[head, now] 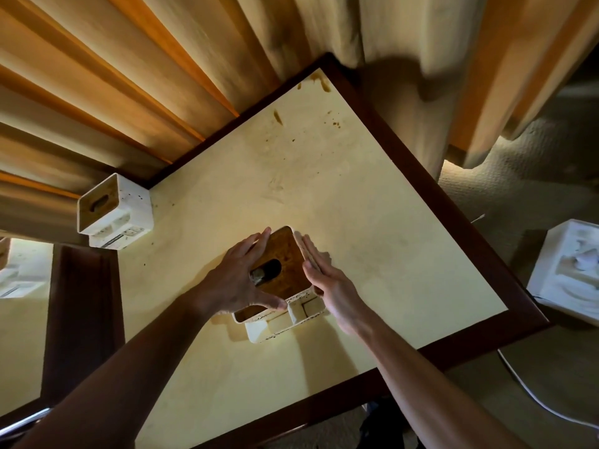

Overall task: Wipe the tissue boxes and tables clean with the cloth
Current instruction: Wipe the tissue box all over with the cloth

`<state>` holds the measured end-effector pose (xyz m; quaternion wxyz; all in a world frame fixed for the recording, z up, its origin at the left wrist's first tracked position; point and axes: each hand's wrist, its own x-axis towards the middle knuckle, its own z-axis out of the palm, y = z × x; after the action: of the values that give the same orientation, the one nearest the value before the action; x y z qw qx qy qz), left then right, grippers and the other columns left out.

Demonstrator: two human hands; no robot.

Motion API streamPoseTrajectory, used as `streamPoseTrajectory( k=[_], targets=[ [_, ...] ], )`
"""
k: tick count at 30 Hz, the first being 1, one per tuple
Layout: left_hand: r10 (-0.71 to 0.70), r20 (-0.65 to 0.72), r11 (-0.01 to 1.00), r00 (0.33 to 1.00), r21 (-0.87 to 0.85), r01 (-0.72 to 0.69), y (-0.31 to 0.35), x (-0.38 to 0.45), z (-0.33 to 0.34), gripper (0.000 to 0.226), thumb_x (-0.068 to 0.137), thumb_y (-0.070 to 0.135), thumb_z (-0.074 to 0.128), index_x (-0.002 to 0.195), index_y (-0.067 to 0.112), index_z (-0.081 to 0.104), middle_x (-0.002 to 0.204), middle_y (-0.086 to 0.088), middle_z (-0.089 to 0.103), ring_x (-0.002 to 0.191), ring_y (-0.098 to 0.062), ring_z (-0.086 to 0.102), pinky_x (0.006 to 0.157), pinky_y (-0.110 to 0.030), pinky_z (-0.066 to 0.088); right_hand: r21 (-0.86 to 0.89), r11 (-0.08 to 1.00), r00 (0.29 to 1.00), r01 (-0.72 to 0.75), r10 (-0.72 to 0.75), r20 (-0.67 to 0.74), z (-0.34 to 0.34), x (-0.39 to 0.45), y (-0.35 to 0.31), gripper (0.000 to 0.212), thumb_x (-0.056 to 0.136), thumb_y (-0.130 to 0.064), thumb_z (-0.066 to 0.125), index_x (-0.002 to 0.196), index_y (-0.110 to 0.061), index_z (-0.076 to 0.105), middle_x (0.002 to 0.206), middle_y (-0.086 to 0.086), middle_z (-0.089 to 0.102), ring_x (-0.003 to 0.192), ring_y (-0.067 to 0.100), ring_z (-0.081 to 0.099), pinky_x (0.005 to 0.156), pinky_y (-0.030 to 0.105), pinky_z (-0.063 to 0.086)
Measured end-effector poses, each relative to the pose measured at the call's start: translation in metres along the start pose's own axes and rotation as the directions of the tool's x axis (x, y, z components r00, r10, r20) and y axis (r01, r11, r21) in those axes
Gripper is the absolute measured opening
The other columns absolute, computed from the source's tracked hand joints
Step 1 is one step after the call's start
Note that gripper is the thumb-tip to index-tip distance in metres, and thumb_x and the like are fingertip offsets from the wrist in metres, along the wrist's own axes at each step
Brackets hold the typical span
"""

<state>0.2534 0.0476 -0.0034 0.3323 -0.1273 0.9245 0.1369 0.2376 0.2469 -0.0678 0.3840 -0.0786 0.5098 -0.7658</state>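
Both bare forearms reach in from the near edge and meet over a tissue box (285,270) that stands near the middle of the cream tabletop (372,222). The left hand (238,277) lies flat against the box's left side and over part of its brown wooden lid, fingers straight and pointing far, thumb stretched right along the near rim of the lid. The right hand (327,280) is held edge-on against the box's right side, fingers straight and together, touching the white wall. Neither hand curls round the box (the two flat palms simply bracket it). The lid's oval slot shows between the hands, and small white compartments sit at the box's near end.

A second tissue box (115,212) stands at the tabletop's far left corner, well apart from the first. Brown stains (278,117) mark the tabletop toward its far corner, beside the curtain (113,76).
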Motion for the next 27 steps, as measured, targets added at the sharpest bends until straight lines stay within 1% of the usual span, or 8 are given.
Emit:
streamPoseTrajectory(
  k=[7, 10, 12, 14, 18, 20, 22, 27],
  targets=[
    [-0.001, -0.007, 1.000, 1.000, 0.019, 0.001, 0.000, -0.001, 0.000, 0.139, 0.041, 0.079, 0.080, 0.124, 0.074, -0.031, 0.164, 0.019, -0.006, 0.152, -0.016, 0.002, 0.115, -0.059, 0.030, -0.057, 0.995, 0.996, -0.084, 0.082, -0.025, 0.002, -0.024, 0.020, 0.048, 0.104, -0.038, 0.029, 0.142, -0.057, 0.006, 0.137, -0.015, 0.035, 0.118, 0.005, 0.043, 0.096, 0.016, 0.045],
    [0.007, -0.004, 1.000, 1.000, 0.027, -0.007, 0.000, 0.000, 0.000, 0.140, 0.042, 0.077, 0.081, 0.128, 0.071, -0.030, 0.165, 0.018, -0.005, 0.152, -0.017, 0.002, 0.115, -0.059, 0.029, -0.086, 0.993, 0.996, -0.082, 0.079, -0.041, 0.006, -0.024, 0.029, 0.033, 0.093, -0.067, 0.028, 0.117, -0.085, 0.015, 0.162, -0.011, 0.007, 0.149, 0.014, 0.009, 0.121, 0.049, 0.014],
    [0.008, -0.005, 1.000, 1.000, 0.030, -0.008, -0.001, 0.000, 0.001, 0.139, 0.042, 0.077, 0.080, 0.124, 0.073, -0.032, 0.164, 0.018, -0.004, 0.152, -0.017, 0.003, 0.115, -0.059, 0.030, -0.059, 0.995, 0.990, -0.076, 0.068, -0.120, 0.003, -0.019, 0.039, 0.064, 0.069, -0.089, 0.039, 0.127, -0.063, 0.038, 0.141, 0.006, 0.048, 0.130, 0.008, 0.046, 0.110, 0.039, 0.036],
    [0.004, -0.004, 1.000, 1.000, 0.027, -0.004, -0.002, 0.001, 0.001, 0.139, 0.041, 0.078, 0.080, 0.123, 0.074, -0.032, 0.164, 0.019, -0.004, 0.151, -0.017, 0.003, 0.115, -0.059, 0.030, -0.023, 0.994, 0.976, -0.105, 0.098, -0.196, -0.003, -0.010, 0.052, 0.101, 0.049, -0.100, 0.043, 0.127, -0.035, 0.048, 0.098, -0.008, 0.058, 0.093, -0.004, 0.058, 0.088, 0.024, 0.045],
    [0.016, -0.016, 1.000, 1.000, 0.009, -0.016, -0.001, 0.001, 0.002, 0.144, 0.044, 0.073, 0.084, 0.137, 0.065, -0.025, 0.165, 0.017, -0.004, 0.152, -0.018, 0.004, 0.117, -0.055, 0.028, -0.049, 0.981, 0.971, -0.187, 0.177, -0.158, -0.006, 0.004, 0.041, 0.040, 0.075, -0.087, 0.034, 0.083, -0.056, 0.059, 0.091, -0.021, 0.041, 0.085, -0.005, 0.041, 0.076, 0.021, 0.036],
    [0.017, -0.016, 1.000, 1.000, -0.007, -0.017, -0.001, 0.002, 0.003, 0.146, 0.045, 0.070, 0.085, 0.147, 0.057, -0.019, 0.165, 0.015, -0.003, 0.152, -0.019, 0.005, 0.117, -0.054, 0.027, 0.004, 0.962, 0.949, -0.273, 0.270, -0.164, -0.008, 0.013, 0.038, 0.060, 0.075, -0.089, 0.037, 0.117, -0.052, 0.060, 0.122, -0.015, 0.057, 0.113, 0.007, 0.054, 0.098, 0.037, 0.045],
    [0.021, -0.015, 1.000, 1.000, -0.013, -0.021, -0.002, 0.003, 0.003, 0.147, 0.044, 0.070, 0.085, 0.149, 0.055, -0.017, 0.165, 0.015, -0.003, 0.152, -0.020, 0.005, 0.117, -0.053, 0.027, -0.005, 0.961, 0.953, -0.277, 0.274, -0.133, -0.009, 0.019, 0.037, 0.072, 0.081, -0.084, 0.036, 0.144, -0.051, 0.033, 0.155, -0.011, 0.034, 0.143, 0.013, 0.032, 0.117, 0.049, 0.029],
    [0.023, -0.016, 0.999, 1.000, 0.034, -0.022, -0.003, 0.003, 0.001, 0.147, 0.041, 0.079, 0.079, 0.148, 0.054, -0.018, 0.165, 0.017, -0.006, 0.153, -0.020, 0.005, 0.118, -0.058, 0.022, 0.046, 0.984, 0.955, -0.173, 0.179, -0.237, -0.008, 0.013, 0.033, 0.042, 0.103, -0.041, 0.040, 0.145, -0.037, 0.040, 0.152, -0.010, 0.039, 0.140, 0.009, 0.037, 0.118, 0.042, 0.030]
  ],
)
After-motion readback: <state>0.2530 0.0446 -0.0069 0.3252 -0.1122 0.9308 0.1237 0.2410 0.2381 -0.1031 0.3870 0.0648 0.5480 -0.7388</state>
